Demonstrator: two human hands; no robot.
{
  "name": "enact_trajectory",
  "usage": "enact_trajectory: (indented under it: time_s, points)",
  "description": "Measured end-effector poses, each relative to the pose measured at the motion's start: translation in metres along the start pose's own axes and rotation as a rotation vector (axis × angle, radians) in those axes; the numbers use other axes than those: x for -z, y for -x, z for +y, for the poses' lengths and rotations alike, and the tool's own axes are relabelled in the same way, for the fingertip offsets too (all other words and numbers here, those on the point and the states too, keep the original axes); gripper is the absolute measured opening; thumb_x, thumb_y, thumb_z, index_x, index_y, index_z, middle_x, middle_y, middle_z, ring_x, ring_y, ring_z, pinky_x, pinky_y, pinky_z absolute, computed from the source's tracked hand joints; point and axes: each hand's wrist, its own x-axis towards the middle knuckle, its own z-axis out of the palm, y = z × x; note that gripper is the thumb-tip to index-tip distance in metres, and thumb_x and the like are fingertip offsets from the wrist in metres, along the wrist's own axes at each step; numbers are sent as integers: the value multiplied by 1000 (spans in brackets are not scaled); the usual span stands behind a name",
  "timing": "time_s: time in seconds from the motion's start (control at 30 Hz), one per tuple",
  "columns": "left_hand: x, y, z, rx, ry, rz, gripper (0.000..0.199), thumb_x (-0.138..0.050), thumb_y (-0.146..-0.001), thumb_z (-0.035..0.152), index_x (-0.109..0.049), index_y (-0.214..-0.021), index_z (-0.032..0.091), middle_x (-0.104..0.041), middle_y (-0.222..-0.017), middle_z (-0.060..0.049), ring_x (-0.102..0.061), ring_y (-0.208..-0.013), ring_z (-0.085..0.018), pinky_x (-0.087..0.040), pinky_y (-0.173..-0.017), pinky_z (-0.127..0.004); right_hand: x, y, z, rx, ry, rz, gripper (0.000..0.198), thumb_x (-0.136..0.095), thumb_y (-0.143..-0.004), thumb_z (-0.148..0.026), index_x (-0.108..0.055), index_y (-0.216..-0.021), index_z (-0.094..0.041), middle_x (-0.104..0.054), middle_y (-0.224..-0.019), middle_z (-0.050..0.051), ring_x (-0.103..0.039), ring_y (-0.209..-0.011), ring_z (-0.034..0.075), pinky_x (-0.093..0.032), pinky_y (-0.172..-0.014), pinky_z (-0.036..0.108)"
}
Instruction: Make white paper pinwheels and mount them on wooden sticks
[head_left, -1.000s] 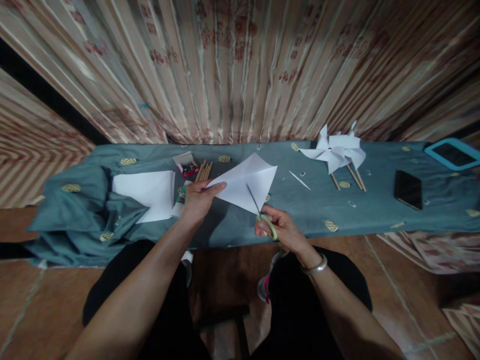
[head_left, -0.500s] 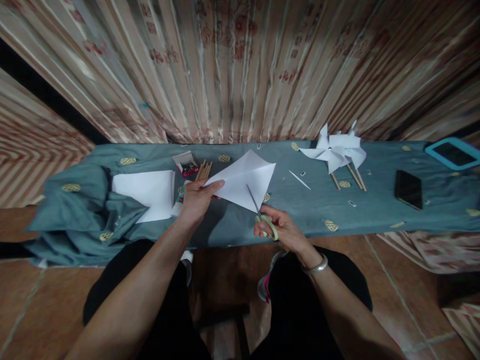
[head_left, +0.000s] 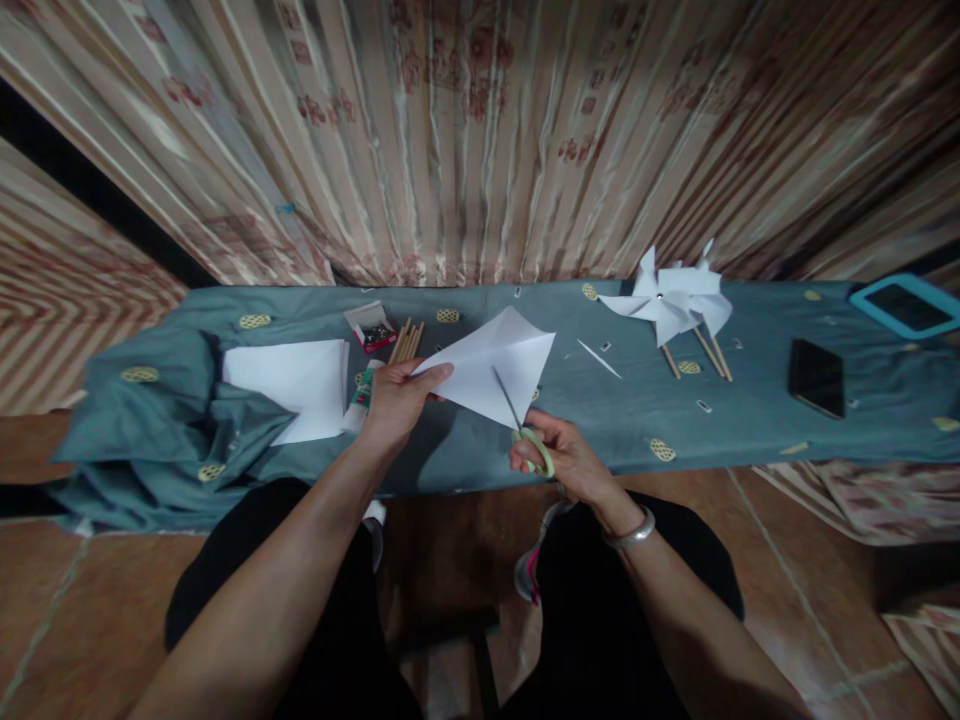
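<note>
A white sheet of paper [head_left: 487, 360] with crease lines is pinched at its left corner by my left hand [head_left: 401, 395], thumb on top. My right hand [head_left: 559, 450] is closed around the green handles of a pair of scissors [head_left: 538, 452]. The scissors' dark blade lies over the paper's near corner, pointing up toward its middle; the other blade is hidden beneath the sheet. Close beside my left hand lie a green and white tube-shaped item [head_left: 361, 395], partly covered, and a bundle of wooden sticks [head_left: 406, 342].
On the teal cloth [head_left: 637, 400] lie a stack of white paper [head_left: 289, 375], an opened small red box [head_left: 370, 328] with small metal pieces, a thin paper strip [head_left: 599, 358], paper pinwheels [head_left: 671, 300] on sticks, a dark phone [head_left: 817, 377] and a blue-framed tablet [head_left: 906, 305]. A curtain hangs behind.
The paper and my left hand have shifted slightly to the right, and the sheet's far corner sits a little lower. More of the green and white item shows. The scissors have barely moved.
</note>
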Motion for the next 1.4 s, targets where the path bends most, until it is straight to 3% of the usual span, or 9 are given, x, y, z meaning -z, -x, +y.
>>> enact_trajectory:
  time_s: [0.7,0.97,1.1,1.23,1.33,1.4]
  points:
    - [0,1,-2,-2,22,-5,23,-81,-56,32,-76,-72,17,-71,-65,-1,-61,-55,-15,-48,-48,-25,-1,-1,1,2,-31,30,45,-79,-67,-55,-61,-85,-18,-62,-57,-4,-52,-49,7,-44,-50,21]
    - [7,-12,0,-22,95,53,32,-85,-51,34,-76,-75,14,-73,-71,-3,-64,-59,-16,-50,-51,-25,6,6,3,-86,6,-56,53,-82,-67,-44,-63,-109,-18,-66,-66,-3,-62,-60,11,-50,-57,24]
    - [13,-18,7,-41,153,112,35,-85,-48,32,-75,-76,14,-74,-77,-5,-65,-62,-16,-50,-52,-24,20,19,-3,-87,46,-70,48,-83,-67,-41,-68,-106,-17,-66,-67,-2,-62,-61,11,-49,-57,24]
    - [15,-16,8,-20,113,111,36,-85,-45,33,-76,-74,14,-74,-72,-4,-65,-61,-16,-49,-51,-24,33,30,-13,60,65,142,46,-83,-65,-42,-70,-103,-19,-69,-69,0,-60,-58,11,-47,-55,23]
    - [13,-11,4,22,-2,26,35,-85,-45,35,-75,-71,14,-72,-65,-4,-63,-57,-17,-50,-53,-27,38,31,-21,207,63,406,49,-84,-63,-44,-69,-104,-21,-72,-77,1,-64,-66,14,-50,-61,26]
    - [12,-7,2,53,-91,-45,32,-84,-46,35,-75,-67,14,-70,-60,-3,-61,-54,-17,-48,-53,-27,39,29,-24,279,111,513,51,-83,-63,-45,-67,-106,-22,-74,-82,2,-66,-74,16,-52,-68,29]
